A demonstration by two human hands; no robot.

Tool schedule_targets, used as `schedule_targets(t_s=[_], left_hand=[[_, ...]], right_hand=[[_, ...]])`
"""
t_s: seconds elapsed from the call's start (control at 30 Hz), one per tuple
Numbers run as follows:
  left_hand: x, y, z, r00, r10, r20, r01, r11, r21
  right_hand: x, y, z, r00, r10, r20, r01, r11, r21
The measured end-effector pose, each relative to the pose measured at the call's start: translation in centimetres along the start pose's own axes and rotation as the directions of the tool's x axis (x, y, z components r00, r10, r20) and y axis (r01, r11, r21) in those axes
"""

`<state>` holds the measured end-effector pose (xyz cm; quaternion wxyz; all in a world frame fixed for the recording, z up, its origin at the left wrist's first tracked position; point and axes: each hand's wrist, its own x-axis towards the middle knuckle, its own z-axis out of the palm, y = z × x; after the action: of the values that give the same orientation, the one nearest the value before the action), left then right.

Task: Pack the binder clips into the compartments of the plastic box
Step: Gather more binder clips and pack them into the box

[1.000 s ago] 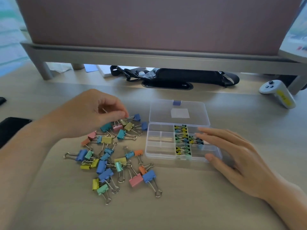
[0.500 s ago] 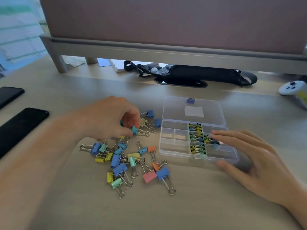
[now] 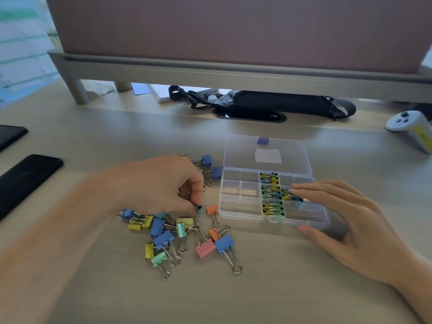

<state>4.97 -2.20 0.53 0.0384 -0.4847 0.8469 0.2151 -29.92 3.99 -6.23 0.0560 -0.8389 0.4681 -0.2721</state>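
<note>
A clear plastic box (image 3: 236, 203) lies open on the desk, its lid (image 3: 266, 155) folded back. Its middle compartments hold several small yellow, green and blue binder clips (image 3: 271, 195); the left compartments look bare. My right hand (image 3: 346, 220) steadies the box, fingers flat across the right compartments and thumb against the front wall. A loose pile of coloured binder clips (image 3: 177, 235) lies left of the box. My left hand (image 3: 163, 185) hovers over the pile, thumb and fingers pinched on a small blue clip (image 3: 199, 208) just left of an orange clip (image 3: 212, 209). The hand hides some clips.
Two black phones (image 3: 25, 181) lie at the left edge. A white controller (image 3: 411, 127) sits at the far right. A black strap bag (image 3: 275, 105) lies under the monitor stand (image 3: 210, 73) at the back. Two more blue clips (image 3: 208, 160) lie behind my left hand.
My left hand has moved from the back of the pile toward its front right, nearer the box, now pinching a small blue clip. My right hand has stayed on the box.
</note>
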Motion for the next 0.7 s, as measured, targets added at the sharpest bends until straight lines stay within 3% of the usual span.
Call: schedule_targets(t_s=[0.13, 0.3, 0.47, 0.7], left_hand=[[-0.4, 0.1, -0.8, 0.994, 0.031, -0.108, -0.038, 0.997, -0.061], [1.3, 3.3, -0.4, 0.89, 0.075, -0.449, -0.223, 0.932, -0.287], [4.5, 6.4, 2.1, 0.901, 0.149, -0.407, -0.239, 0.954, -0.181], [4.9, 5.4, 1.8, 0.913, 0.157, -0.376, -0.195, 0.979, -0.065]], right_hand=[[0.0, 0.0, 0.1, 1.0, 0.005, -0.002, -0.005, 1.0, -0.001], [0.0, 0.0, 0.0, 1.0, 0.006, 0.004, -0.006, 1.0, -0.002], [-0.1, 0.0, -0.2, 1.0, 0.008, -0.003, -0.008, 1.0, -0.001], [-0.1, 0.2, -0.1, 1.0, 0.001, -0.011, -0.001, 1.0, 0.025]])
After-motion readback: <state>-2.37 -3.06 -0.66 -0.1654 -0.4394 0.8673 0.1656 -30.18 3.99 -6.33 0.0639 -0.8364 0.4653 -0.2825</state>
